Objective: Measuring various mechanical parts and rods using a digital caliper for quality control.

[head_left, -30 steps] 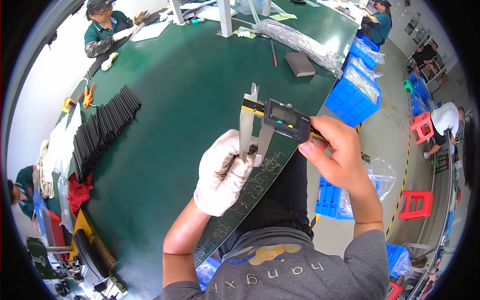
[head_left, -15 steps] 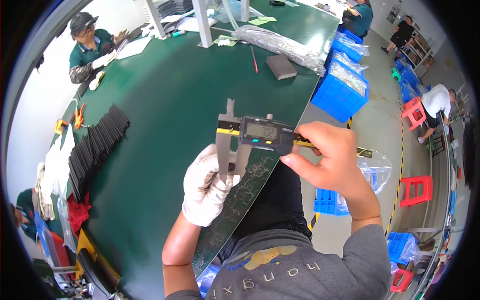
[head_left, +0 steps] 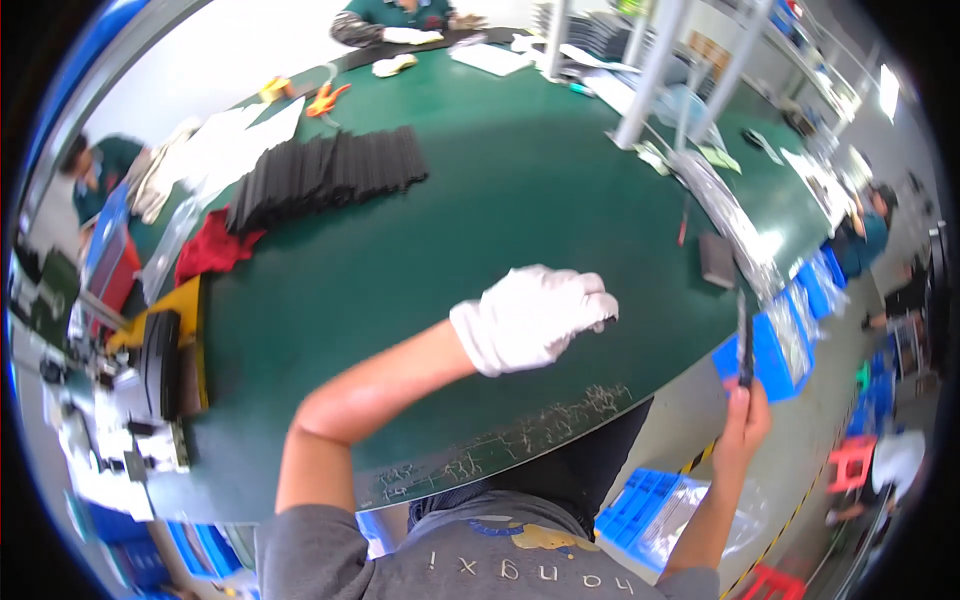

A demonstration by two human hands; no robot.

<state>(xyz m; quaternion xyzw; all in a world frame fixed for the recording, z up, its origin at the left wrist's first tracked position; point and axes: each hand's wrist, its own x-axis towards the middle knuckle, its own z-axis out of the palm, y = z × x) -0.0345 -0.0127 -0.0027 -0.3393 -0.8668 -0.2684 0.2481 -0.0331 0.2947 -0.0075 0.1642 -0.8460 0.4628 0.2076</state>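
Observation:
My left hand (head_left: 540, 318), in a white glove, is closed above the green table (head_left: 480, 220). A small black piece (head_left: 608, 325) shows at its fingertips; the rest is hidden in the glove. My bare right hand (head_left: 745, 415) grips a digital caliper (head_left: 745, 340) past the table's right edge. The caliper is upright and seen edge-on, so its display does not show. Left of centre on the table lies a row of thin black rods (head_left: 330, 172), laid side by side.
A red cloth (head_left: 215, 250) lies beside the rods. Near the right edge are a dark grey block (head_left: 716, 260) and a plastic-wrapped roll (head_left: 735, 220). Blue crates (head_left: 770, 350) stand on the floor to the right. A co-worker's gloved hand (head_left: 412, 36) is across the table.
The caliper has come away from the black piece and moved right with my right hand. My left hand has turned toward the right over the table. The whole view has swung leftward.

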